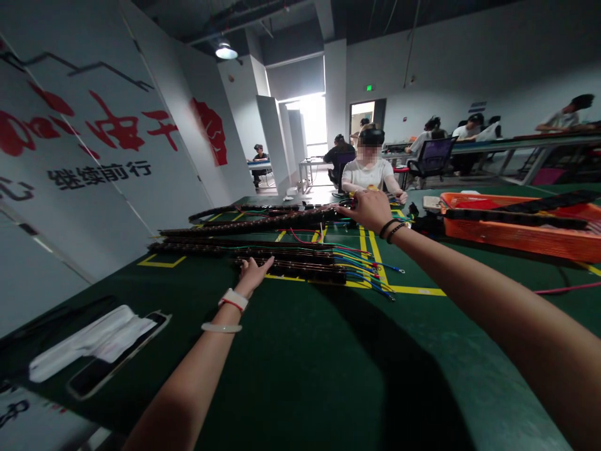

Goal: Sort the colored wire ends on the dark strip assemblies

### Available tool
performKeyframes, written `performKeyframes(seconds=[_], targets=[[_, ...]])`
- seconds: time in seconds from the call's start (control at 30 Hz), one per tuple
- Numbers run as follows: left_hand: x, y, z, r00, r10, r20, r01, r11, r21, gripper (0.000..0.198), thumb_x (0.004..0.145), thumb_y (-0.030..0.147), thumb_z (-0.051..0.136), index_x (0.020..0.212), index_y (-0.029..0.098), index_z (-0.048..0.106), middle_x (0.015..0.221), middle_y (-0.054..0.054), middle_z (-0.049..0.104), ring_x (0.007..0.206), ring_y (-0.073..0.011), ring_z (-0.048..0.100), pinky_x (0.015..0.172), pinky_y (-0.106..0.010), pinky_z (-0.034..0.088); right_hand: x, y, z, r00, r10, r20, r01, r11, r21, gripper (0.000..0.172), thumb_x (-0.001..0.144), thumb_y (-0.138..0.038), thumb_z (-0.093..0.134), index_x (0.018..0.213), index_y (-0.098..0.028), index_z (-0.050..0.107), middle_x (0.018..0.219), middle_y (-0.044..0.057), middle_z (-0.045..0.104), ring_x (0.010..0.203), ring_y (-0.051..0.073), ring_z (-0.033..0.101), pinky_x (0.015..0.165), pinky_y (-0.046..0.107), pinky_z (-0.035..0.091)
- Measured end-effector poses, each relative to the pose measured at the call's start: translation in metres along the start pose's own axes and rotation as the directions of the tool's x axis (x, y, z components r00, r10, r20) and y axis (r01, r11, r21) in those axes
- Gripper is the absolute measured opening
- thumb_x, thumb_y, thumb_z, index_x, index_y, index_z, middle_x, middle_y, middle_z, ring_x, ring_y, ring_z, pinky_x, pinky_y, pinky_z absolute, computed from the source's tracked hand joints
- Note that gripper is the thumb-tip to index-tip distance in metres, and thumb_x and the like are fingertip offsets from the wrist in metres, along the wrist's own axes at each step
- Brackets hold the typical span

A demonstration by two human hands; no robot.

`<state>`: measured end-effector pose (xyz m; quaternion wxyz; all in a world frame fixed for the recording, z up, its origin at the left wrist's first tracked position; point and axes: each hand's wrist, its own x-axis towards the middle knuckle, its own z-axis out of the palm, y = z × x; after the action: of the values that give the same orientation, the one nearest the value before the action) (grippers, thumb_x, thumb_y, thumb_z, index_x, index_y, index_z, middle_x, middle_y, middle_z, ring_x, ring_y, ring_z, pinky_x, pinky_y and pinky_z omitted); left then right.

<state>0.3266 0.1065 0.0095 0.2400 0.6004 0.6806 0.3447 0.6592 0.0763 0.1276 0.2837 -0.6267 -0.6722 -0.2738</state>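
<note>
Bare forearms [483, 307]: both reach over a green-topped worktop [300, 363] marked with yellow tape lines [420, 291], one from the bottom left, the other from the right edge.
Left of them: a dark, pale-edged phone-like slab [84, 380] lies on the worktop, partly under a crumpled white wrapping [124, 335].
Left hand [254, 274]: fingers loosely spread, index stretched forward, set against the left part of the nearest black-sleeved cable bundle [305, 271]; whether they pinch it, I cannot tell.
Wire ends: blue and yellow leads [375, 285] with metal ring terminals stick out of that bundle's right end.
Right hand [373, 210]: fingers appear closed on the right end of a long, dark, flexible sleeve [263, 222], which slants across behind the nearer bundles.
Beyond the sleeve: a co-worker in a white top [369, 172] sits opposite; an orange plastic basket [498, 241] with dark strips laid across it stands to the right.
Step in hand: probably positioning the long sleeve alongside the bundles, with the left hand steadying the nearest one.
Call of the next move: likely a firm right-hand hold, guiding the sleeve without snagging the loose leads.
</note>
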Motion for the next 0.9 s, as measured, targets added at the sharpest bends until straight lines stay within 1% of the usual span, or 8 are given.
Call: performKeyframes(seconds=[0.13,0.2,0.23,0.3,0.37,0.6,0.77,0.9], targets=[[0.000,0.020,-0.012,0.997,0.020,0.069,0.005,0.940,-0.342,0.076,0.087,0.059,0.004,0.136,0.008,0.032,0.131,-0.020,0.048,0.122,-0.0235,0.047,0.099,-0.036,0.039,-0.014,-0.037,-0.043,0.990,-0.097,-0.104,0.095,0.995,-0.019,0.062,0.081,-0.071,0.036,0.089,-0.013,0.059,0.081,0.010,0.058,0.084,0.024,0.050,0.079,0.038,0.033],[0.003,0.030,-0.019,0.980,0.005,0.199,0.153,0.616,-0.772,0.084,0.086,0.060,-0.003,0.131,0.002,0.037,0.119,-0.023,0.055,0.113,-0.0245,0.054,0.093,-0.037,0.044,-0.027,-0.056,-0.061,0.990,-0.104,-0.091,0.102,0.994,-0.023,0.060,0.084,-0.068,0.032,0.088,-0.013,0.058,0.079,0.010,0.057,0.083,0.024,0.049,0.079,0.037,0.032],[0.004,0.034,-0.021,0.971,0.005,0.239,0.215,0.423,-0.880,0.084,0.086,0.060,-0.003,0.128,0.001,0.039,0.113,-0.023,0.058,0.110,-0.0243,0.056,0.091,-0.037,0.046,-0.036,-0.065,-0.067,0.991,-0.111,-0.079,0.109,0.994,-0.028,0.059,0.085,-0.066,0.030,0.088,-0.013,0.057,0.080,0.011,0.057,0.084,0.024,0.049,0.079,0.037,0.032],[0.004,0.037,-0.026,0.965,-0.007,0.264,0.263,0.110,-0.958,0.077,0.087,0.061,0.003,0.122,0.007,0.045,0.107,-0.018,0.060,0.104,-0.0230,0.058,0.086,-0.036,0.049,-0.059,-0.079,-0.075,0.988,-0.142,-0.062,0.140,0.990,-0.030,0.056,0.088,-0.062,0.028,0.092,-0.012,0.055,0.084,0.012,0.056,0.086,0.025,0.048,0.078,0.036,0.031],[0.002,0.036,-0.028,0.966,-0.039,0.256,0.254,-0.056,-0.966,0.068,0.088,0.060,0.010,0.115,0.011,0.048,0.104,-0.015,0.061,0.100,-0.0222,0.060,0.082,-0.036,0.050,-0.084,-0.088,-0.074,0.990,-0.128,-0.053,0.126,0.991,-0.042,0.053,0.090,-0.058,0.027,0.094,-0.012,0.053,0.087,0.013,0.057,0.084,0.024,0.047,0.075,0.035,0.031],[-0.021,0.022,-0.033,0.969,-0.086,0.232,0.220,-0.126,-0.967,0.052,0.090,0.055,0.022,0.100,0.013,0.051,0.096,-0.013,0.061,0.091,-0.0207,0.061,0.075,-0.035,0.051,-0.152,-0.115,-0.064,0.999,-0.036,0.001,0.036,0.999,-0.015,0.054,0.090,-0.060,0.028,0.091,-0.011,0.053,0.084,0.013,0.057,0.079,0.024,0.050,0.070,0.033,0.032],[-0.039,0.020,-0.045,0.974,-0.051,0.222,0.212,-0.150,-0.966,0.039,0.092,0.045,0.029,0.091,0.014,0.053,0.089,-0.011,0.062,0.088,-0.0187,0.061,0.076,-0.032,0.051,-0.170,-0.127,-0.079,1.000,0.002,-0.022,-0.001,0.999,0.051,0.047,0.092,-0.052,0.030,0.098,-0.011,0.053,0.090,0.014,0.058,0.084,0.025,0.050,0.073,0.034,0.033],[-0.057,0.022,-0.051,0.972,0.013,0.235,0.234,-0.176,-0.956,0.031,0.090,0.038,0.035,0.091,0.012,0.053,0.087,-0.011,0.062,0.090,-0.0204,0.061,0.079,-0.035,0.050,-0.180,-0.116,-0.088,0.999,0.043,-0.034,-0.040,0.997,0.073,0.043,0.093,-0.047,0.030,0.098,-0.011,0.053,0.088,0.013,0.058,0.083,0.024,0.050,0.073,0.034,0.034]])
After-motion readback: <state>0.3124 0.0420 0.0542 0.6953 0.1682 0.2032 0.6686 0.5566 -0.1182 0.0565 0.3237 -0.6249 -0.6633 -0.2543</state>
